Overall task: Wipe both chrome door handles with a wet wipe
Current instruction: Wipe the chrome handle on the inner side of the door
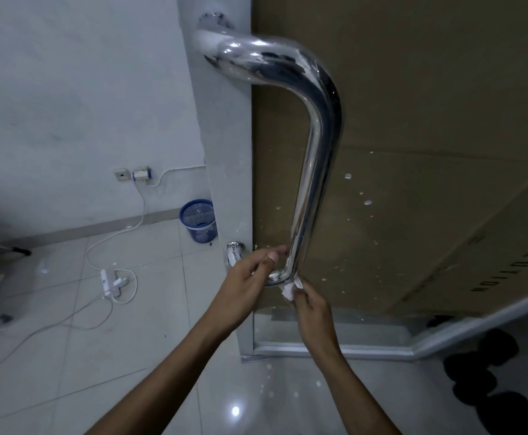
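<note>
A long chrome door handle point(314, 158) runs down the glass door, bending at top and bottom into its mounts. A white wet wipe point(290, 288) is looped round the handle's lower bend. My left hand point(250, 271) pinches one end of the wipe left of the bend, thumb near the bar. My right hand point(311, 304) pinches the other end just below and right of the bend. Only one handle shows fully; its lower mount point(235, 248) peeks out behind my left hand.
Brown cardboard point(428, 152) covers the glass behind the handle. A blue mesh bin point(198, 219) stands by the wall. White cables and a power strip point(107, 282) lie on the tiled floor at left. Dark shoes point(488, 372) sit at lower right.
</note>
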